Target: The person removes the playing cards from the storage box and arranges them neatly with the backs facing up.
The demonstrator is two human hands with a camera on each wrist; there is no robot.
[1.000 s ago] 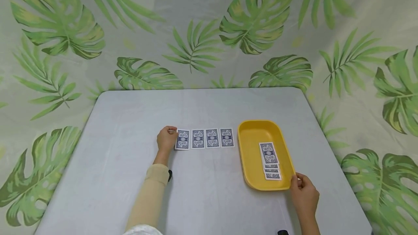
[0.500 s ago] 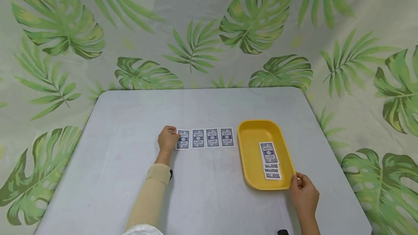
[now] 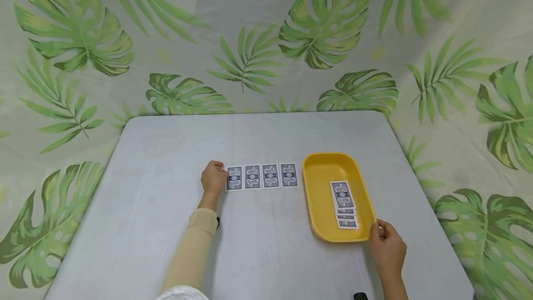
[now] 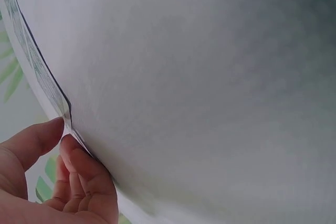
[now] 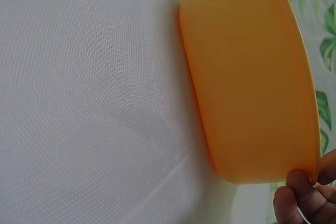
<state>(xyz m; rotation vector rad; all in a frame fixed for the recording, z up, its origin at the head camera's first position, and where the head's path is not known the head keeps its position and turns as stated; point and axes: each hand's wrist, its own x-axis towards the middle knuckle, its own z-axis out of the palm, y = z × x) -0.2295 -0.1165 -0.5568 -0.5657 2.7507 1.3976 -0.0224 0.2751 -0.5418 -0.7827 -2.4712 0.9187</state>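
Observation:
On the table, a row of several face-down playing cards with blue patterned backs runs left of the yellow tray. My left hand [image 3: 213,178] is at the left edge of the leftmost playing card [image 3: 235,178]. In the left wrist view, the thumb and index finger of that hand [image 4: 84,179] pinch a corner of the card [image 4: 39,74]. With thumb and fingers, my right hand [image 3: 388,246] grips the near right corner of the yellow tray [image 3: 320,212]. The right wrist view has its fingertips [image 5: 299,183] on the rim of the tray [image 5: 252,87].
Inside the tray, several overlapping playing cards [image 3: 343,194] lie face down. A small black object [image 3: 360,296] shows at the bottom edge of the head view. The pale table [image 3: 266,253] ends at a leaf-print cloth [image 3: 245,64] behind.
My left hand has shifted slightly right, and the leftmost card has slid a little toward its neighbour. The right hand and the tray stay in place.

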